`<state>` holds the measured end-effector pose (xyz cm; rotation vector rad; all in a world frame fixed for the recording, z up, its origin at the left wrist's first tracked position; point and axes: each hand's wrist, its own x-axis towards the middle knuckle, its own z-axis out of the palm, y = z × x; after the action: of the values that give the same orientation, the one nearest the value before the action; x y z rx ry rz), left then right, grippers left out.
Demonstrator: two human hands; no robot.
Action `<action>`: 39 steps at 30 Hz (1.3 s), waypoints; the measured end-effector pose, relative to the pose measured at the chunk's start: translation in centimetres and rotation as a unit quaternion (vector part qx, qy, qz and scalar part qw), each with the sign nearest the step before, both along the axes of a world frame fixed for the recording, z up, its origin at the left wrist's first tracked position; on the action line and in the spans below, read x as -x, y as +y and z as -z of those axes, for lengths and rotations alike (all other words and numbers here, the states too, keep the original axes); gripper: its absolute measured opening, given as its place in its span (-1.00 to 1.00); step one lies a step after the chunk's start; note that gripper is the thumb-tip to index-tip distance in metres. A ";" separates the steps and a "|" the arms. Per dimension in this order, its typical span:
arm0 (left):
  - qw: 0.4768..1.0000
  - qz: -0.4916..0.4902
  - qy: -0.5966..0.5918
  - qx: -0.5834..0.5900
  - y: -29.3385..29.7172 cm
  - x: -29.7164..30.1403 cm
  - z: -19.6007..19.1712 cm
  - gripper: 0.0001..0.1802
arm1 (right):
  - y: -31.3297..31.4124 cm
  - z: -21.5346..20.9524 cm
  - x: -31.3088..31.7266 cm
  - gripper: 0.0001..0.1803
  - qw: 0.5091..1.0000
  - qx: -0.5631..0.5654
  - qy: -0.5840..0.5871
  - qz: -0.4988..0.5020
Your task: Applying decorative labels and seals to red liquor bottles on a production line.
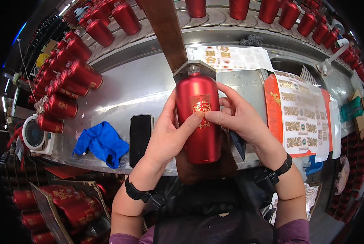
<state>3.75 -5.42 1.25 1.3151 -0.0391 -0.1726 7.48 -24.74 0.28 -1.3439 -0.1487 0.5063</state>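
Observation:
A red metallic bottle (195, 142) with a clear neck lies lengthwise in front of me, its neck pointing away against a grey angled holder (212, 72). My left hand (170, 126) wraps its left side. My right hand (241, 120) grips the right side. Both thumbs press on the gold lettered label (201, 106) on the bottle's front and partly cover it. A brown padded support (226, 166) shows beneath the bottle. By my right palm a dark pointed piece (237, 145) sticks out; whether my fingers hold it I cannot tell.
A black phone (140, 140) and a blue cloth (102, 142) lie on the metal table (125, 87) to the left. Gold-printed sheets (300, 116) rest on a red folder at right. Several red bottles (84, 74) stand left; others line the conveyor (218, 17) behind. A brown post (163, 32) rises beyond the holder.

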 end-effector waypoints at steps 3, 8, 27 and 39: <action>1.000 0.003 0.006 0.010 0.0 0.0 -0.1 -0.16 | 0.0 0.0 -0.1 0.02 1.000 -0.010 0.000 -0.004; 1.000 0.012 0.013 0.018 0.2 -0.1 0.0 -0.14 | 0.3 -0.4 0.2 0.01 0.999 -0.036 0.017 0.007; 0.999 0.039 0.020 0.023 0.4 0.1 -0.2 -0.04 | -4.8 -0.5 4.6 -0.61 0.979 -0.085 0.115 0.145; 0.999 0.015 0.031 0.024 0.1 0.0 -0.5 -0.10 | -0.9 -2.1 8.2 -0.62 0.982 -0.116 0.115 0.094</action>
<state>3.74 -5.35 1.71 1.2614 -0.0100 -0.2381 -0.67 -25.65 2.41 -1.0509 0.1059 0.4655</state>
